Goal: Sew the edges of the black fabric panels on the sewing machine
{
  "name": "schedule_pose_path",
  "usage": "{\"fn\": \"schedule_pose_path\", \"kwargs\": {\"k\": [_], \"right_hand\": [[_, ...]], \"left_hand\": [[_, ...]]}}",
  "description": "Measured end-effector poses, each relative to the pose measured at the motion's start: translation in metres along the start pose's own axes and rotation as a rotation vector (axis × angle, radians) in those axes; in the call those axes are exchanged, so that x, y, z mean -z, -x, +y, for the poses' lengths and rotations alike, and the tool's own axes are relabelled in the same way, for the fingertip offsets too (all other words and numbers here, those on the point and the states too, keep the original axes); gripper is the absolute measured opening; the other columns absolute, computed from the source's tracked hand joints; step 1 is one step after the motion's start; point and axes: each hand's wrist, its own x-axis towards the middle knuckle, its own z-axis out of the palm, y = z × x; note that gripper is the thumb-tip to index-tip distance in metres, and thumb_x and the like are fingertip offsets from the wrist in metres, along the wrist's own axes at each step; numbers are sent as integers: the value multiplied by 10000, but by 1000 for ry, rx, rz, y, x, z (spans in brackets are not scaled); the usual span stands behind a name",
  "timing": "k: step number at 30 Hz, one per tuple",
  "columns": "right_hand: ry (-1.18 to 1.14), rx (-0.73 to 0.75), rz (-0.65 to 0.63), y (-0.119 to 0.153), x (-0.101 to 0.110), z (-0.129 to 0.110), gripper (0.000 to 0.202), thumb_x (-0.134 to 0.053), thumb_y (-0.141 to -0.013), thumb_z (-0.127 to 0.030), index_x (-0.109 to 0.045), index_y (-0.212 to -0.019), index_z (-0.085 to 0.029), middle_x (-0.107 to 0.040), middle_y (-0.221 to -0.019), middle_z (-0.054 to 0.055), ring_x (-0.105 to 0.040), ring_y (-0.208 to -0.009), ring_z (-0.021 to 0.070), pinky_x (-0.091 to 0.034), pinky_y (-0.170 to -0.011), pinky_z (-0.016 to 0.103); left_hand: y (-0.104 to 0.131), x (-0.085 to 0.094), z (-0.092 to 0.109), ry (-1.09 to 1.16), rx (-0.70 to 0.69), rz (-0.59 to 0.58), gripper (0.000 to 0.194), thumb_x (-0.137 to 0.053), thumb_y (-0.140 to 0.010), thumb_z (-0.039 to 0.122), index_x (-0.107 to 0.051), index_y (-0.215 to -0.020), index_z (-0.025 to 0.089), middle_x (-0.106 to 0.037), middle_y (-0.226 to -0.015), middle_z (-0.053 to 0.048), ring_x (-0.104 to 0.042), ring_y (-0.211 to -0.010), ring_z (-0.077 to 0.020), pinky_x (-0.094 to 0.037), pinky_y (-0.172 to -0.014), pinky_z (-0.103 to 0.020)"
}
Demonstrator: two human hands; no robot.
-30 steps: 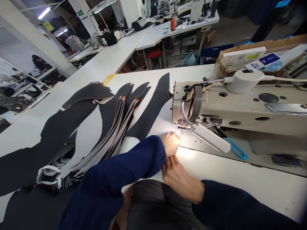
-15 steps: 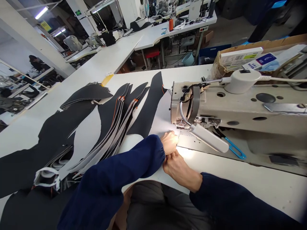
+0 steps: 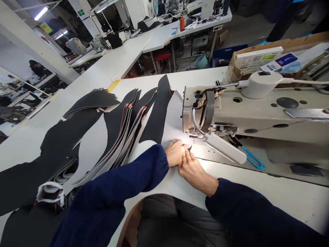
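Observation:
Both hands meet at the near edge of a black-and-grey fabric piece (image 3: 172, 118), just left of the sewing machine's needle area. My left hand (image 3: 176, 152) is closed on the fabric, its fingers curled over the edge. Touching it from the right, my right hand (image 3: 191, 171) pinches the same edge, where a small dark corner shows beside the fingertips. The sewing machine (image 3: 257, 109) has a white clip-on lamp (image 3: 224, 148) lighting the spot. The exact grip under the fingers is hidden.
Left of my hands lie stacked black-and-grey panels (image 3: 123, 133) with orange edges and a pile of black pieces (image 3: 69, 133). Blue-handled snips (image 3: 253, 159) rest under the machine arm. A cardboard box (image 3: 233, 67) with small boxes stands behind the machine.
Both hands have shifted slightly; the left moved left and the right moved up a little. The fabric turned slightly, and more of its grey side and a dark corner now show.

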Motion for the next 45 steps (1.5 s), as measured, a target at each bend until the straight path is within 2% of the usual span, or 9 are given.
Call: {"fn": "schedule_pose_path", "kwargs": {"k": [5, 12, 17, 23, 27, 30, 34, 39, 45], "right_hand": [[-41, 32, -11, -1, 6, -3, 296, -525, -694, -16, -681, -945, 4, -685, -881, 258, -646, -837, 309, -469, -789, 458], [-71, -27, -3, -2, -9, 10, 208, -539, -688, -4, -683, -839, -7, -672, -828, 253, -631, -845, 307, -465, -765, 437], [-20, -60, 44, 1, -14, 22, 261, -544, -680, -7, -685, -897, 24, -668, -934, 283, -628, -949, 330, -466, -828, 431], [30, -123, 29, 4, -4, 15, 289, -538, -730, -54, -666, -966, 53, -653, -1010, 309, -628, -985, 350, -449, -902, 474], [-51, -50, 49, 9, 2, -10, 372, -553, -778, -127, -613, -1101, 47, -622, -1140, 281, -564, -1119, 374, -415, -976, 499], [-91, -73, 103, 11, -1, -18, 374, -526, -831, -146, -581, -1140, 57, -591, -1202, 280, -554, -1134, 357, -426, -976, 494], [-130, -75, 41, 10, 0, -12, 311, -477, -832, -82, -593, -1102, 18, -634, -1086, 249, -585, -1063, 327, -431, -970, 495], [-182, -87, 33, 9, 0, -4, 270, -462, -818, -57, -613, -1035, -2, -638, -1022, 244, -587, -1025, 312, -440, -958, 485], [-166, -113, 57, 10, -13, 10, 256, -459, -812, -56, -643, -982, -3, -651, -1006, 229, -581, -1016, 303, -413, -986, 483]], "left_hand": [[-5, -3, 0, -50, -42, -1, 288, -467, -880, 273, -626, -1073, 130, -568, -1003, -123, -561, -931, -243, -468, -818, -328], [-12, 6, -1, -69, -81, -37, 215, -518, -846, 230, -675, -949, 124, -602, -952, -119, -595, -874, -222, -480, -803, -316], [-16, 12, 6, 8, -14, -57, 249, -482, -861, 222, -666, -997, 124, -604, -991, -117, -617, -811, -207, -490, -731, -304], [-26, -3, -1, 92, 7, 42, 281, -449, -877, 243, -629, -1077, 161, -570, -1064, -99, -596, -859, -199, -494, -774, -315], [-5, -6, -11, -4, -9, 79, 468, -534, -817, 238, -511, -1284, 238, -493, -1192, -98, -490, -1061, -250, -484, -830, -333], [13, -6, -13, -78, -7, 9, 557, -499, -837, 194, -401, -1383, 236, -488, -1206, -106, -492, -1007, -241, -488, -770, -323], [19, -7, -3, -147, -14, -16, 507, -492, -854, 168, -415, -1355, 183, -526, -1168, -115, -492, -1018, -256, -479, -745, -334], [9, -9, 3, -156, -27, -9, 442, -465, -888, 196, -439, -1329, 177, -544, -1194, -110, -480, -1075, -259, -467, -801, -356], [-10, -19, 0, -121, -64, 91, 343, -419, -900, 225, -553, -1210, 162, -552, -1217, -95, -485, -1085, -248, -481, -791, -337]]}}
